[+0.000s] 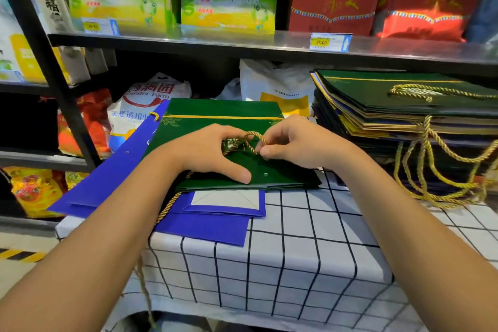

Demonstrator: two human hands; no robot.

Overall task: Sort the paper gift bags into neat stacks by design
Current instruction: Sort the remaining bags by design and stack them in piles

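Observation:
A flat dark green gift bag [226,113] with a gold line lies on top of blue gift bags [107,186] at the table's left. My left hand [213,151] rests on the green bag, thumb pressed near its front edge, fingers touching its gold rope handle [254,140]. My right hand [293,143] pinches a loop of that rope handle between thumb and fingers. A tall stack of flat green and blue bags [390,113] with hanging gold rope handles sits at the right.
The table wears a white cloth with a black grid [296,250]. Behind it stand black metal shelves [242,43] with green and red boxes above and sacks of goods below. A price tag [330,42] hangs on the shelf edge.

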